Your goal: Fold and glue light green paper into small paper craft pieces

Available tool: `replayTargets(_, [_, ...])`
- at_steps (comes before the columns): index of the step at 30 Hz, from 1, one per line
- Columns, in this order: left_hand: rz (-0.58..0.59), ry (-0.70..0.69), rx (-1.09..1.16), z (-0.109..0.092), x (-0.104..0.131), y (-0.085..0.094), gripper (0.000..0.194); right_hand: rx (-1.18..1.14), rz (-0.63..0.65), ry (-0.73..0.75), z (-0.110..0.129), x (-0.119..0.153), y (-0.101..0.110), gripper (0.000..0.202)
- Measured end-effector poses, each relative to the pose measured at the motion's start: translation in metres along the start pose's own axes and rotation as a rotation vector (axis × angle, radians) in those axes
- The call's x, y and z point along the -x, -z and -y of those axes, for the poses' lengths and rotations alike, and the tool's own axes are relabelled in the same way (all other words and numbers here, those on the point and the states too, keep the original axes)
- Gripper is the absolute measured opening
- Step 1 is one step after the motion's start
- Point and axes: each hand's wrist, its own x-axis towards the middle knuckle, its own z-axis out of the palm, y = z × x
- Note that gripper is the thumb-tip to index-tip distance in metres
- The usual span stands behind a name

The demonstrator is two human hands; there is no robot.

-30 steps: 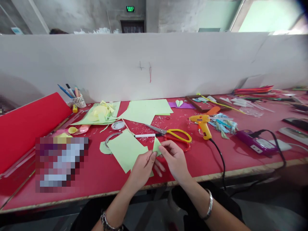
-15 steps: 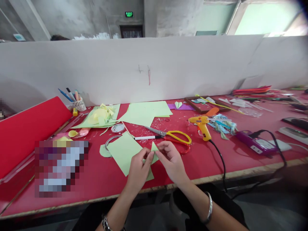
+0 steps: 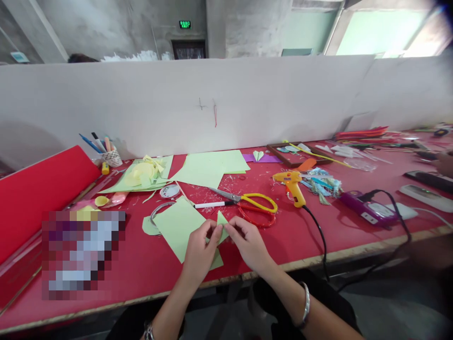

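A small piece of light green paper (image 3: 221, 218), folded to a point, is held up above the front of the table. My left hand (image 3: 198, 250) pinches it between thumb and fingers from one side. From the other side, the thumb and fingertips of my right hand (image 3: 250, 244) close on the same piece. Part of the paper is hidden behind my fingers. Under and beside my left hand lies a light green sheet (image 3: 177, 224). Just beyond my hands are scissors (image 3: 260, 197) with yellow and red handles and a white marker (image 3: 214, 205) with a black cap.
A yellow glue gun (image 3: 292, 185) with a black cord lies right of the scissors, near a purple power strip (image 3: 368, 211). Green sheets (image 3: 208, 165) lie along the white partition (image 3: 148, 108). A red board (image 3: 46, 196) leans at left. Another person's hand (image 3: 445, 163) shows at the right edge.
My right fingers have drawn in closer against the folded paper. The whole view has shifted slightly, and the other person's hand shows more at the right edge.
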Motion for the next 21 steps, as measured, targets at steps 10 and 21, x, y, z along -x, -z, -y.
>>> replayTargets(10, [0.001,-0.013,-0.009,-0.0041,-0.0012,0.0062,0.03,0.047,0.13,0.006,-0.0029,-0.0009,0.005,0.036])
replayTargets(21, [-0.004,0.025,0.076,-0.0036,-0.0007,0.003,0.029,0.023,0.166,0.029,0.0011,-0.0001,0.0083,0.039])
